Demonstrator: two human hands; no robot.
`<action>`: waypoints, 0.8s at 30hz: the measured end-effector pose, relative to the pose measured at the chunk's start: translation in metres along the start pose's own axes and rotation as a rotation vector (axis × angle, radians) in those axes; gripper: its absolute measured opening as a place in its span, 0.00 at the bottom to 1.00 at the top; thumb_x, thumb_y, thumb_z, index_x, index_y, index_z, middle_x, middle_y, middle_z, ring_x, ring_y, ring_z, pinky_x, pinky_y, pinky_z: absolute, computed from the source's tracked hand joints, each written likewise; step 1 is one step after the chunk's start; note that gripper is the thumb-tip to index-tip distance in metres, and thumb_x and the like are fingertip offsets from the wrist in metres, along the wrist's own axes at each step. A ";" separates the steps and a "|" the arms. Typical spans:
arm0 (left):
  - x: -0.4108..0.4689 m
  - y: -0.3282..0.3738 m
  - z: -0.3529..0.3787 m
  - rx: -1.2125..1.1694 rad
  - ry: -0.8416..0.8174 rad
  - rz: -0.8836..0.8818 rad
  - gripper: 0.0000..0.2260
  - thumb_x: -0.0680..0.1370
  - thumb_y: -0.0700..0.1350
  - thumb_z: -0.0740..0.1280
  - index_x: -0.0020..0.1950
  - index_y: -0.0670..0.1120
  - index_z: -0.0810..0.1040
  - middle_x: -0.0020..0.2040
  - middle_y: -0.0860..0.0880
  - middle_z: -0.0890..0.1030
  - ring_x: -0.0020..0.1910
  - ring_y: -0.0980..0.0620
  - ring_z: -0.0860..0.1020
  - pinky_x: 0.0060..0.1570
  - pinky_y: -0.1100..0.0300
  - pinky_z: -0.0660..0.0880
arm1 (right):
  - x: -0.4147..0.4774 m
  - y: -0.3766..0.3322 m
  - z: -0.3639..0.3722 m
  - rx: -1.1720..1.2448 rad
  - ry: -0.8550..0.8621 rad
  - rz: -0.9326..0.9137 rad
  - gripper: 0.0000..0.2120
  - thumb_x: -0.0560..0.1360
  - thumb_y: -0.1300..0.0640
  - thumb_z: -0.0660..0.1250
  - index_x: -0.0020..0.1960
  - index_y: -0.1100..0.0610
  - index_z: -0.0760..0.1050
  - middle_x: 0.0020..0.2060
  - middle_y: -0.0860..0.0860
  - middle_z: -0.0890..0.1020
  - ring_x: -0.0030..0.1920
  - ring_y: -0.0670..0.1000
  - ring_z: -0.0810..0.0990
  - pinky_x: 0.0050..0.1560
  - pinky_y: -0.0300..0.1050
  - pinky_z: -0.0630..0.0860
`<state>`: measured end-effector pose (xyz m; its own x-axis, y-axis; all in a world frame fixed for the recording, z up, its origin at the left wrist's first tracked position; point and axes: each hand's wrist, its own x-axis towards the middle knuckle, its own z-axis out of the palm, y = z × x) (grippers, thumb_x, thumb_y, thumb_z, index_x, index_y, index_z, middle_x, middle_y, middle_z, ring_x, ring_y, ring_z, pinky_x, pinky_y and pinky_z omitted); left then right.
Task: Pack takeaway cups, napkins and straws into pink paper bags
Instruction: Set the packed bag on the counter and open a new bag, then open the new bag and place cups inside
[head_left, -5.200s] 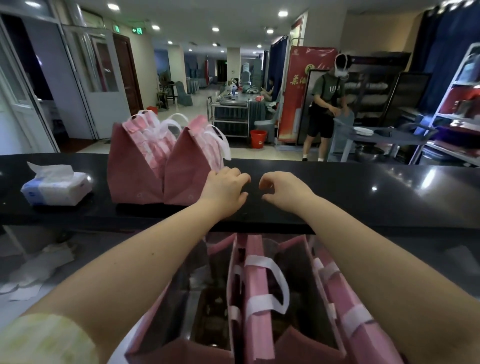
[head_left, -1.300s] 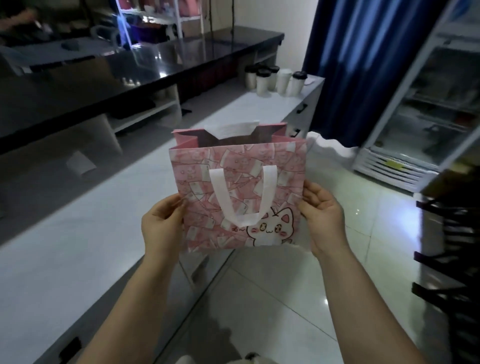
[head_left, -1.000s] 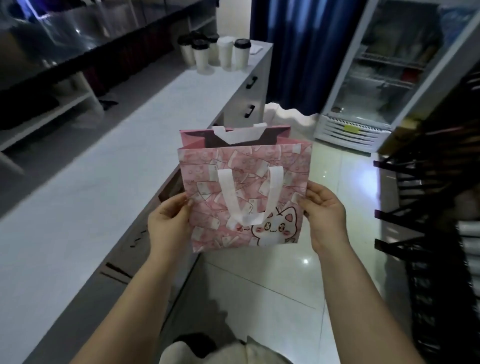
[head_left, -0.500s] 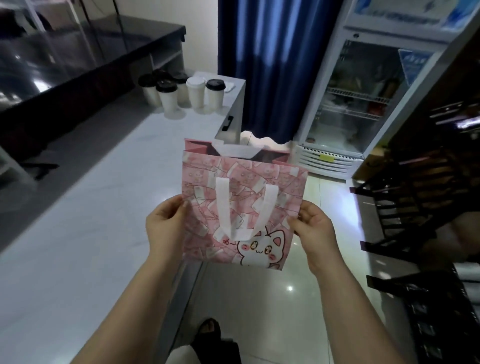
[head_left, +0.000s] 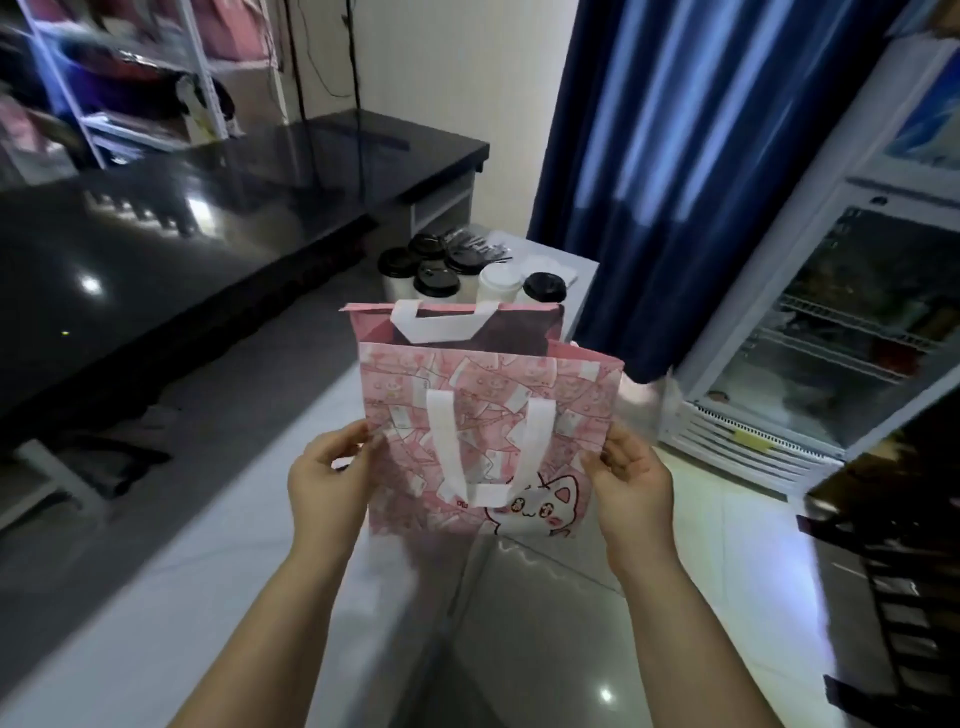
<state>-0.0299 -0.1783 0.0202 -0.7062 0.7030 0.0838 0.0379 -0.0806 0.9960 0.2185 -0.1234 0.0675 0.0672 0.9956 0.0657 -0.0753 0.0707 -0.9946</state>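
Note:
A pink paper bag (head_left: 483, 410) with white handles and a cat print hangs upright in the air in front of me, its mouth spread open. My left hand (head_left: 327, 483) pinches its left edge and my right hand (head_left: 631, 478) grips its right edge. Beyond the bag, several takeaway cups (head_left: 436, 275) with black lids and one white-lidded cup (head_left: 500, 283) stand at the far end of the white counter (head_left: 156, 597). White napkins (head_left: 545, 265) lie by the cups, partly hidden behind the bag.
A glossy black counter (head_left: 182, 249) runs along the left. A blue curtain (head_left: 675, 156) hangs ahead and a glass-door fridge (head_left: 831, 338) stands at the right. A dark rack (head_left: 893, 571) lines the right edge. Tiled floor (head_left: 571, 623) lies below.
I have moved closer to the cups while carrying the bag in both hands. The bag's mouth now shows wider open, and my grip on its sides is unchanged.

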 end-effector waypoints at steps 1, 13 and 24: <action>0.008 -0.003 -0.002 0.000 0.015 -0.008 0.16 0.73 0.42 0.75 0.42 0.67 0.83 0.46 0.59 0.85 0.47 0.59 0.82 0.41 0.70 0.76 | 0.013 0.003 0.011 0.013 -0.015 -0.007 0.20 0.74 0.74 0.66 0.48 0.49 0.80 0.41 0.43 0.86 0.43 0.41 0.84 0.40 0.32 0.77; 0.048 -0.020 0.012 0.235 0.441 -0.049 0.16 0.74 0.35 0.72 0.47 0.58 0.84 0.45 0.55 0.85 0.46 0.49 0.83 0.49 0.48 0.81 | 0.173 0.051 0.124 0.149 -0.477 0.143 0.13 0.75 0.65 0.70 0.48 0.46 0.82 0.46 0.49 0.86 0.49 0.52 0.85 0.47 0.49 0.82; 0.034 -0.032 0.083 0.421 0.741 -0.090 0.16 0.74 0.38 0.73 0.51 0.61 0.81 0.47 0.63 0.81 0.47 0.66 0.79 0.41 0.77 0.74 | 0.264 0.087 0.168 0.042 -0.890 0.194 0.19 0.77 0.70 0.62 0.50 0.46 0.78 0.45 0.42 0.85 0.49 0.45 0.83 0.51 0.44 0.81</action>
<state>0.0035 -0.0931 -0.0062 -0.9933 0.0395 0.1086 0.1155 0.3251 0.9386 0.0622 0.1562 0.0114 -0.7415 0.6692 -0.0484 -0.0420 -0.1183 -0.9921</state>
